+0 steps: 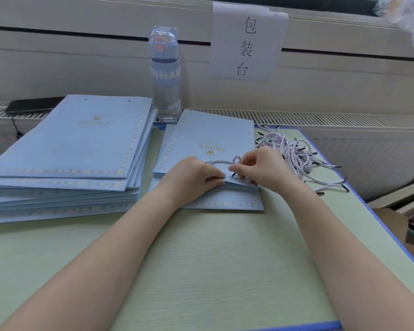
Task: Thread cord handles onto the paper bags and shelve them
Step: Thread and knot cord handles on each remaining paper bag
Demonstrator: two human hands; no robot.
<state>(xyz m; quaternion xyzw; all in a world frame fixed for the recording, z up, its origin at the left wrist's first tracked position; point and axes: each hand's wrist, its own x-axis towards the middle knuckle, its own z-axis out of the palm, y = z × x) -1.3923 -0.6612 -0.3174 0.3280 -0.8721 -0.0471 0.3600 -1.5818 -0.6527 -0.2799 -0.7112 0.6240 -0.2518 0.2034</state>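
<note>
Head view: right hand [261, 168] pinches cord [219, 161] over bag [201, 139].

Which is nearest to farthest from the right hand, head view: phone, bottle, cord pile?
1. Cord pile: just to the right of the right hand.
2. Bottle: back centre, by the wall.
3. Phone: far back left, behind the bag stack.

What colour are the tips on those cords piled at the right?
Black, on white-and-lilac twisted cords; the head view shows it.
</note>
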